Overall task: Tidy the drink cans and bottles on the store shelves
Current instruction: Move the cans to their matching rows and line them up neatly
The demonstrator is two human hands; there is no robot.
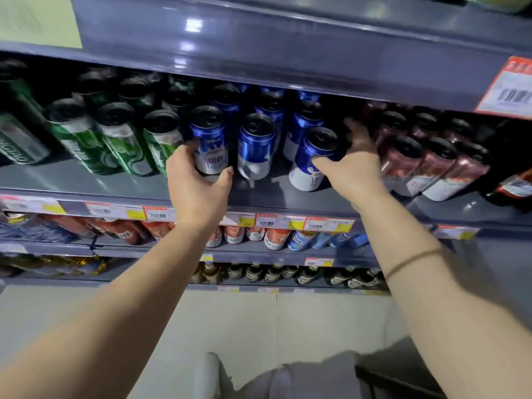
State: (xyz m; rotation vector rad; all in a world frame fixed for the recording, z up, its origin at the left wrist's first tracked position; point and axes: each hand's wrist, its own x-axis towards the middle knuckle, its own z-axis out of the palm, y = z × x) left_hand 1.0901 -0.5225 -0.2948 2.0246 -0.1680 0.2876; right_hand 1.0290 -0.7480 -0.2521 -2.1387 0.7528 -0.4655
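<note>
Blue and white drink cans stand in rows on a grey shelf (259, 194) at chest height. My left hand (198, 185) is wrapped around the lower part of the front-left blue can (208, 133). My right hand (352, 165) grips the front-right blue can (312, 156), which leans to the right. Between them a third blue can (256, 145) stands free. More blue cans sit behind in the shadow.
Green cans (121, 136) fill the shelf to the left, dark red cans (431, 162) to the right. The shelf above (288, 50) overhangs closely. Lower shelves hold red cans (236, 234) and brown bottles (288, 273). Price tags line the shelf edges.
</note>
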